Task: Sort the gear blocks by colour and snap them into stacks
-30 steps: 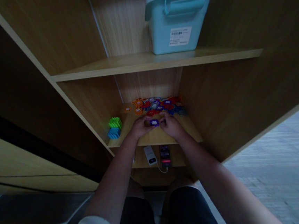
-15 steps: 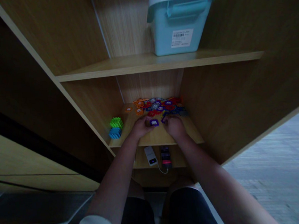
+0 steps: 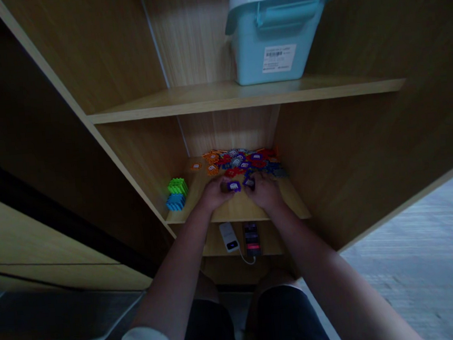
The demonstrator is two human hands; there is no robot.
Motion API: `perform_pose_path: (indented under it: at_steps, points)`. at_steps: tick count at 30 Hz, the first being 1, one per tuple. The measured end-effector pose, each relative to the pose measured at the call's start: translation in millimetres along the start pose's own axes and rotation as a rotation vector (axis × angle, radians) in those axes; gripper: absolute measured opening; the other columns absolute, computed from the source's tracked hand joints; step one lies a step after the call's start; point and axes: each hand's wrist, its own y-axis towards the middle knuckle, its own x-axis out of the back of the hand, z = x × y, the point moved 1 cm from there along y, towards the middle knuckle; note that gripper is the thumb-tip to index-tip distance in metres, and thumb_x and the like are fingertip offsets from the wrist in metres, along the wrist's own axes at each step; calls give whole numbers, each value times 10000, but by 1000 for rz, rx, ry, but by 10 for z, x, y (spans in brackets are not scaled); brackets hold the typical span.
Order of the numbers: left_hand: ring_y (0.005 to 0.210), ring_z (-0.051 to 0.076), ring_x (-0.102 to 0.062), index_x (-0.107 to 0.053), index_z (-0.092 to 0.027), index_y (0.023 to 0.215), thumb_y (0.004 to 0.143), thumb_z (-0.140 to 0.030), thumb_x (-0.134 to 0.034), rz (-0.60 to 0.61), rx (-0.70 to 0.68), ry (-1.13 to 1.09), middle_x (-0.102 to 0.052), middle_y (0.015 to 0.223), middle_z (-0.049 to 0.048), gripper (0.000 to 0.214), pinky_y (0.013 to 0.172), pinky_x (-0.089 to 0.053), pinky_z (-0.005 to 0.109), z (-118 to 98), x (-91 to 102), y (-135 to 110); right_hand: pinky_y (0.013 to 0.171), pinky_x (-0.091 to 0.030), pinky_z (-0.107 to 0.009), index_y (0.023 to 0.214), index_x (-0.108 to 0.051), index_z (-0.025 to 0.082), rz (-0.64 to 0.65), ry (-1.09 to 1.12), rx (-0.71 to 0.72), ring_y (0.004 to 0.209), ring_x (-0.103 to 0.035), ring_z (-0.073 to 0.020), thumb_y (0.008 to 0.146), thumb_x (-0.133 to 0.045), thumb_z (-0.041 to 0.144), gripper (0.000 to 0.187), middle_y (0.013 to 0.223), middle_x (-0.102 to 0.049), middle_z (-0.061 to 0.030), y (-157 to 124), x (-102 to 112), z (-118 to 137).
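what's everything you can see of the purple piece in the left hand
The purple piece looks like plastic, with a pale marking on the face turned toward the camera. The left hand grips its left side. It is in front of the coloured pile, over the middle shelf; whether it touches the shelf is unclear, and its edge shape is too small to tell.

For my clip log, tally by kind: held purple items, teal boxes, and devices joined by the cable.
Purple items: 2 (left item in the left hand, right item in the right hand)
Teal box: 1
Devices: 2 (white device, phone)
Total: 5
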Motion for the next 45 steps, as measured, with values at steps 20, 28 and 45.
perform_pose_path:
  at_steps: [20,28,45]
  points:
    - [1123,267,-737,-730,-206,1118,740,-215,-855,24,26,3,-794,1184,79,399,1081,-562,467,-92,23,-22,1009,-541,-431,1220,-623,175,-86,274,-34,1098,-670,-314,835,-732,270,411,1208,-691,-168,89,-63,-152]
    - [1125,282,-733,-744,-193,1101,706,-190,-859,16,36,-9,-800,1172,78,411,1093,-549,467,-103,30,-17,1003,-541,-409,1205,-664,152,-115,298,-33,1072,-673,-296,831,-700,207,380,1166,-710,-160,103,-79,-184]
    - [1114,263,-740,-733,-195,1129,743,-230,-856,36,16,7,-798,1185,81,407,1067,-563,453,-45,8,-10,898,-504,-392,1162,-708,134,82,-225,-140,1121,-675,-340,1044,-606,508,405,1183,-738,-208,-11,134,111]
